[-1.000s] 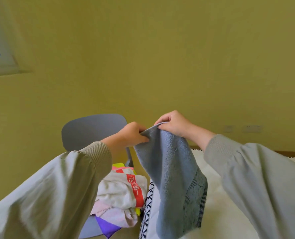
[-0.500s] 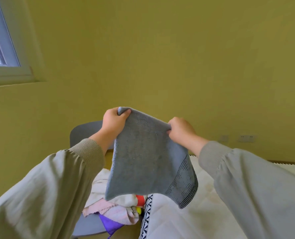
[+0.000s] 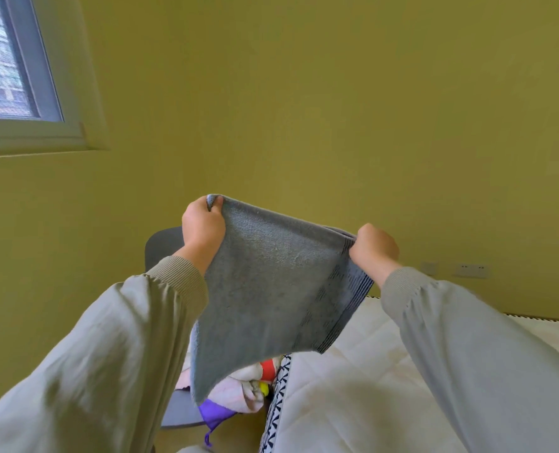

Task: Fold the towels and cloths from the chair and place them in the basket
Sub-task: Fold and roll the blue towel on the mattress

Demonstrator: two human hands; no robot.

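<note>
A grey towel (image 3: 271, 289) with dark stripes along its right edge hangs spread in the air in front of me. My left hand (image 3: 203, 225) pinches its upper left corner, raised a little higher. My right hand (image 3: 374, 246) grips the upper right corner. Behind and below the towel stands a grey chair (image 3: 160, 243), mostly hidden, with a pile of cloths (image 3: 239, 387) on its seat: white, pink, purple, red and yellow pieces. No basket is in view.
A white quilted mattress (image 3: 353, 387) with a black-and-white patterned edge lies at the lower right, next to the chair. A yellow-green wall fills the background, with a window (image 3: 6, 60) at the upper left and wall sockets (image 3: 469, 269) at the right.
My hands have moved apart and upward, stretching the towel from a bunched hanging fold into a wide spread sheet. The view has tilted up, showing more of the window.
</note>
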